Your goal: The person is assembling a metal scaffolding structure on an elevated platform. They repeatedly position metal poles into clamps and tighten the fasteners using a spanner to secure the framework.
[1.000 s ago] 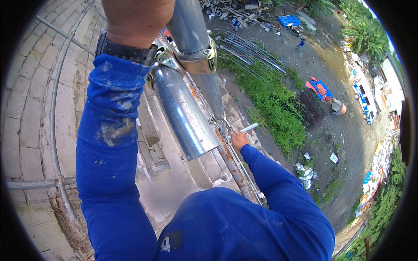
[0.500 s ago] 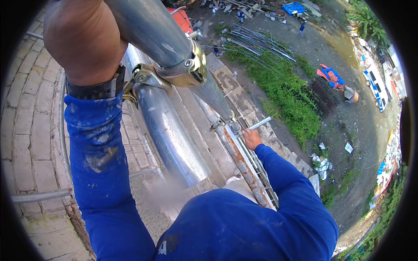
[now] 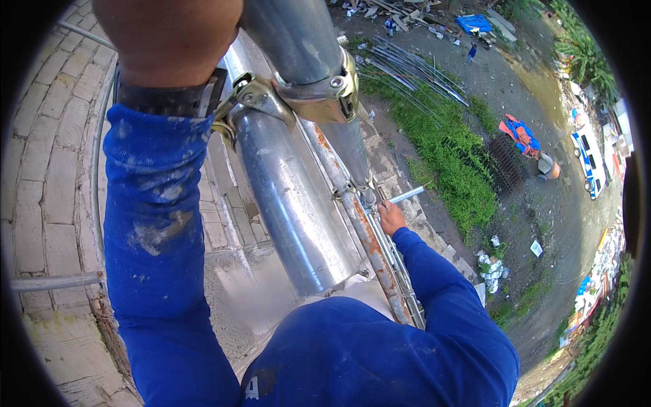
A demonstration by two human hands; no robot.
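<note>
My left hand [image 3: 166, 41] is raised at the top left, beside a thick upright steel scaffold pipe [image 3: 298, 41]; its fingers are out of sight. A brass-coloured scaffold clamp [image 3: 319, 95] wraps that pipe and joins it to a shiny horizontal pipe [image 3: 291, 197] with an open near end. Lower down, my right hand [image 3: 391, 217] is closed at a small clamp [image 3: 367, 197] at the foot of the upright pipe. What its fingers hold is too small to make out. Just above them a short silver tube [image 3: 408, 194] sticks out to the right.
A rusty pipe [image 3: 369, 237] runs beside my right forearm. On the left is a block wall [image 3: 61, 224] with thin pipes across it. Far below lie the ground, green weeds [image 3: 441, 149], stacked pipes [image 3: 413, 71], a white-and-blue vehicle [image 3: 588, 163] and a person [image 3: 472, 52].
The view has shifted, so the upright pipe, clamp and left hand appear farther right, and the left hand higher. My right hand stays at the lower clamp.
</note>
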